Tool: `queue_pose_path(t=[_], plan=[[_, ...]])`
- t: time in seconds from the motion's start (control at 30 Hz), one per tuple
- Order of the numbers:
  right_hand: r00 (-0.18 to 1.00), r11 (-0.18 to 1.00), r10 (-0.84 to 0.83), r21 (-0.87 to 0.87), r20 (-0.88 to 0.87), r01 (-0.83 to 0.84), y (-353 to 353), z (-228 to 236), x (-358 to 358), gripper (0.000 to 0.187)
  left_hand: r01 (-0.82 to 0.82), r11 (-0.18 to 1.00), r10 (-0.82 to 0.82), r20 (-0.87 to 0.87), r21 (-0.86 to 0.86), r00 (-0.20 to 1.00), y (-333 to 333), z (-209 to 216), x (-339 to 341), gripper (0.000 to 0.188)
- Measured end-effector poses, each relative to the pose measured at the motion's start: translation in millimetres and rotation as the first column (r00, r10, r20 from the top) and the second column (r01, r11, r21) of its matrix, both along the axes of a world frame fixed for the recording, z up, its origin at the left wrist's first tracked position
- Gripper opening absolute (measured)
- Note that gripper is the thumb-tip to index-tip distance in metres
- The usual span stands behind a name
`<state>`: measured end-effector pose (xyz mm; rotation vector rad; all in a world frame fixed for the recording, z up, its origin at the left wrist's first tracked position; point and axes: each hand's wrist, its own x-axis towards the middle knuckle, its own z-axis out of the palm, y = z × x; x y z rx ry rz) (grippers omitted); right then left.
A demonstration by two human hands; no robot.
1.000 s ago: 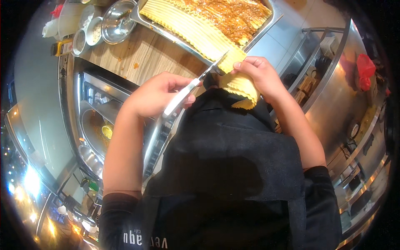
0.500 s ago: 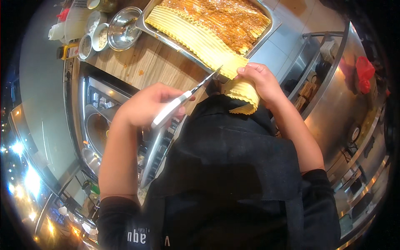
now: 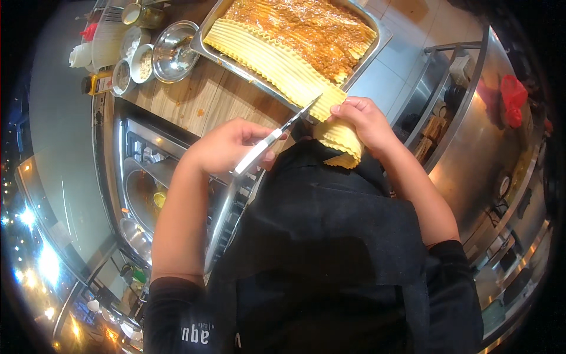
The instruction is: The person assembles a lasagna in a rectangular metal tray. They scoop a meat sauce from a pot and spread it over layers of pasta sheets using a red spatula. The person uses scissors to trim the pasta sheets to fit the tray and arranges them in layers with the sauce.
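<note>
In my left hand (image 3: 227, 147) is a pair of white-handled scissors (image 3: 259, 151), closed in my fingers. Their metal blade reaches over a ridged, wavy-edged lasagna sheet (image 3: 328, 104) at the near corner of a metal tray (image 3: 386, 36). My right hand (image 3: 362, 121) pinches this yellow sheet by its overhanging end, which curls down against my apron. Inside the tray, more pasta (image 3: 265, 59) lies along the near side, beside a layer of reddish-brown meat sauce (image 3: 300, 23). The lower blade is hidden beneath the sheet.
Left of the tray, a steel bowl (image 3: 175, 52) and small white bowls (image 3: 142, 63) stand on the wooden counter (image 3: 183, 100). A yellow-labelled bottle (image 3: 97, 83) is beside them. Below is a stove with a pan (image 3: 141, 197). Steel shelving (image 3: 471, 147) stands to my right.
The scissors and my left hand have moved right, and the blade tip now lies farther across the sheet. My right hand has dropped slightly, still pinching the pasta.
</note>
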<state>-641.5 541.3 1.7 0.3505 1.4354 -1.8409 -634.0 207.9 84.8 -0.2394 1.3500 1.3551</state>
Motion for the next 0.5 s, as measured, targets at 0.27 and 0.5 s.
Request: queue_pose_path(t=[0.27, 0.5], plan=[[0.999, 0.999, 0.042, 0.021, 0.034, -0.043, 0.6, 3.8, -3.1, 0.022, 0.002, 0.999, -0.002, 0.0, 0.036, 1.0, 8.7, -21.8, -1.5, 0.06], [0.999, 0.999, 0.032, 0.003, 0.039, -0.032, 1.3, 3.7, -2.4, 0.023, -0.015, 0.999, 0.014, 0.021, 0.05, 1.0, 7.2, -23.0, 0.2, 0.061]])
